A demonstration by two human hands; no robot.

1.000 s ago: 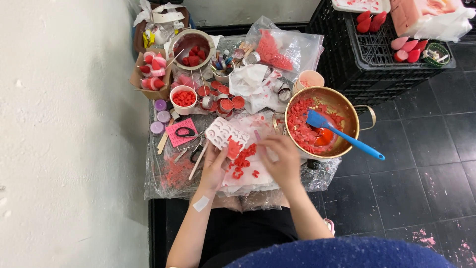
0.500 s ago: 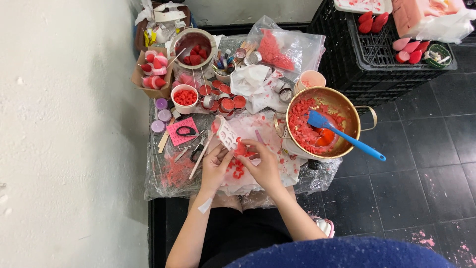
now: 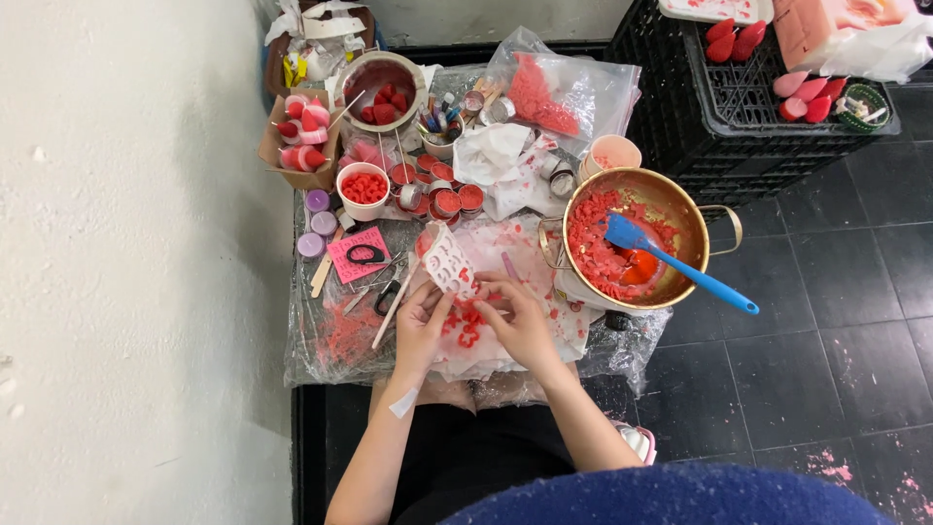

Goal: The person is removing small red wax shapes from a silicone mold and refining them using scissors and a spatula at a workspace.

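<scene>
Gripping white mold tray [image 3: 449, 261], both hands [image 3: 420, 326] [image 3: 522, 321] closed on near end; long axis tilted up-left, away.

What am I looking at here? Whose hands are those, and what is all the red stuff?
This picture comes from a camera worn on a person's head, looking straight down at their own two bare hands. The left hand holds a white plastic mould sheet with small hollows, tipped up on its edge. The right hand rests beside it, over little red wax-like pieces lying on crinkly clear plastic sheeting that covers a small table. To the right stands a gold-coloured metal pot with red crumbs and a blue spatula in it. Further back are a small white cup of red bits and a black plastic crate.
</scene>
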